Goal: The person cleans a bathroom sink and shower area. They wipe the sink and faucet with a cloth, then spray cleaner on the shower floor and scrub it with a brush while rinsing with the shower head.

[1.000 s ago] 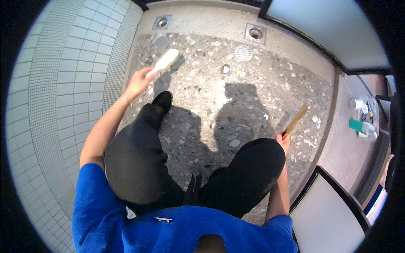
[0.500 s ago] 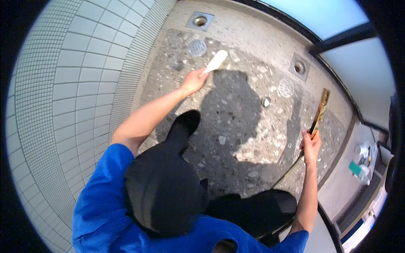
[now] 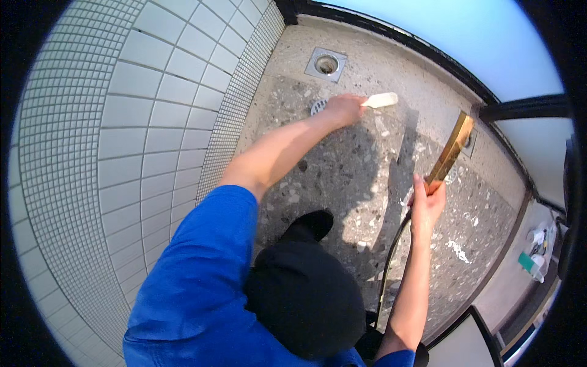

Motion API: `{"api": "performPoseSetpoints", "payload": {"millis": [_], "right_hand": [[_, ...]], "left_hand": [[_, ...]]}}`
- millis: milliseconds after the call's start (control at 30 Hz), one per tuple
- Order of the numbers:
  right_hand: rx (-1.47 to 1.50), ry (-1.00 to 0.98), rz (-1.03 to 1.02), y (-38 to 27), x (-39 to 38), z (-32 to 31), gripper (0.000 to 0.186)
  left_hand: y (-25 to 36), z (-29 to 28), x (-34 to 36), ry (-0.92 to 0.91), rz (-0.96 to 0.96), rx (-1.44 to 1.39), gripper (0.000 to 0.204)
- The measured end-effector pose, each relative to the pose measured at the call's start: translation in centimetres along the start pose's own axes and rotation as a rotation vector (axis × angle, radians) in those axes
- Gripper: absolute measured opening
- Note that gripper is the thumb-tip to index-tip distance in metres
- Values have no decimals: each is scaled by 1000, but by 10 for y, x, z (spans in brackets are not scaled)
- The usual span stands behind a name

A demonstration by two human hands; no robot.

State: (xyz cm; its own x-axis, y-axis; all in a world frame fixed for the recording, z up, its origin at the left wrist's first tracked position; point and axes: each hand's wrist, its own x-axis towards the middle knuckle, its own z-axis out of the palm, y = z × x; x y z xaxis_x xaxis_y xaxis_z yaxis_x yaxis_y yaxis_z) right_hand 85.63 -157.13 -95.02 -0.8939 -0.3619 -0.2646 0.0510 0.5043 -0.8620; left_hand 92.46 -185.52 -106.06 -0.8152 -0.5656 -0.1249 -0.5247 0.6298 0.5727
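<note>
My left hand (image 3: 347,110) is closed around a slim white handle-like tool (image 3: 382,100), whose flat, rounded end points right over the floor. What the tool's underside looks like is hidden. Behind that hand, a round slotted drain cover (image 3: 317,108) lies partly covered from view. In my right hand (image 3: 427,207) is a brass-coloured bar-shaped hand shower (image 3: 452,147), tilted up and away. Its dark hose (image 3: 391,260) runs down beside my right forearm. No water stream can be made out.
A square floor drain (image 3: 326,64) sits open at the far side; another drain (image 3: 469,142) is partly behind the hand shower. Tiled wall (image 3: 159,85) rises on the left, frosted panels (image 3: 440,43) on the far right. A clear bag with bottles (image 3: 536,254) lies outside the right edge.
My left hand has moved farther away and to the right with the white tool. My right hand has shifted left and forward, bringing the hand shower before the second drain. The view has shifted too.
</note>
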Motion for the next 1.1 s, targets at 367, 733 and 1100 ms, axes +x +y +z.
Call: {"api": "performPoseSetpoints", "payload": {"millis": [367, 733, 1100], "right_hand": [[437, 511, 246, 51, 30, -88, 25], [420, 177, 242, 26, 43, -64, 21], [555, 412, 251, 45, 68, -84, 26]], "left_hand": [[-169, -82, 40, 516, -594, -24, 32], [-155, -87, 32, 329, -461, -38, 34], [-122, -80, 69, 408, -615, -190, 32]]}}
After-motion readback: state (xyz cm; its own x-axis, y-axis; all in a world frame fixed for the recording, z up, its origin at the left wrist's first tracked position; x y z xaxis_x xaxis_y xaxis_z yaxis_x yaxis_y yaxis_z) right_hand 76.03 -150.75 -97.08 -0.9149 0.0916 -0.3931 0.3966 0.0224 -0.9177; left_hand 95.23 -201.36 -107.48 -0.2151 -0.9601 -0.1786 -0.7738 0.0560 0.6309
